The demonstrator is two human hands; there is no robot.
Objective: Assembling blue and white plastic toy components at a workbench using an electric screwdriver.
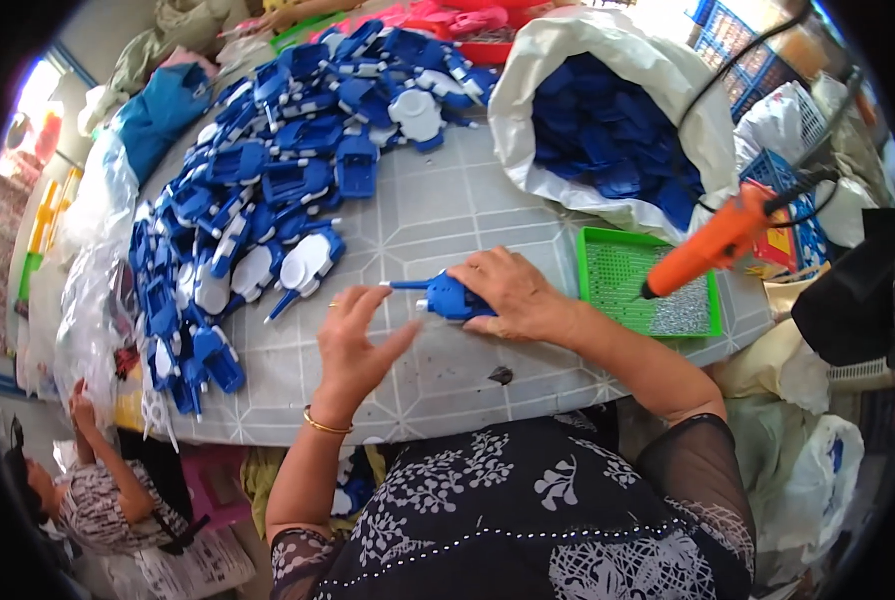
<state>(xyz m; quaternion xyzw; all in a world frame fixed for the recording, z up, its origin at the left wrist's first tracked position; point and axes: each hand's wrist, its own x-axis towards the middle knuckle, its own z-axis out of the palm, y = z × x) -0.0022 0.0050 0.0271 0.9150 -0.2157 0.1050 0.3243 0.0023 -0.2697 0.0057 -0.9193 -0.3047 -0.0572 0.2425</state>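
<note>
Where our right hand [521,295] lies: over the blue piece [452,302], right fingers [480,270] across its far side and thumb along its near edge, so we have it gripped.
Blue piece: under our right fingers and just to the right of our left ones; its thin blue arm [416,285] with a white tip points left, between our two hands. We cannot tell whether it touches the counter [438,215] below.
Left hand: with the left fingers [370,300] raised and bent and the thumb spread away from them, we hold nothing in it; we wear a ring [335,304] and a bracelet [328,426] on this side.
Pile: many more blue parts [298,130], some with round white discs [306,262], spread left of our left fingers and curve round beyond them.
Sack: white [516,125], open, full of flat blue parts [608,130], beyond our right fingers and to their right.
Tray: green [648,329], right of our right fingers, with small metal bits [683,308] in it.
Screwdriver: orange [708,245], slanting down to the right of our right fingers, its dark tip in front of the tray; how high it hangs we cannot tell.
Scrap: small and dark [501,376], on our side of the right fingers.
Co-worker: a person [108,500], well left of our left fingers, both forearms raised.
</note>
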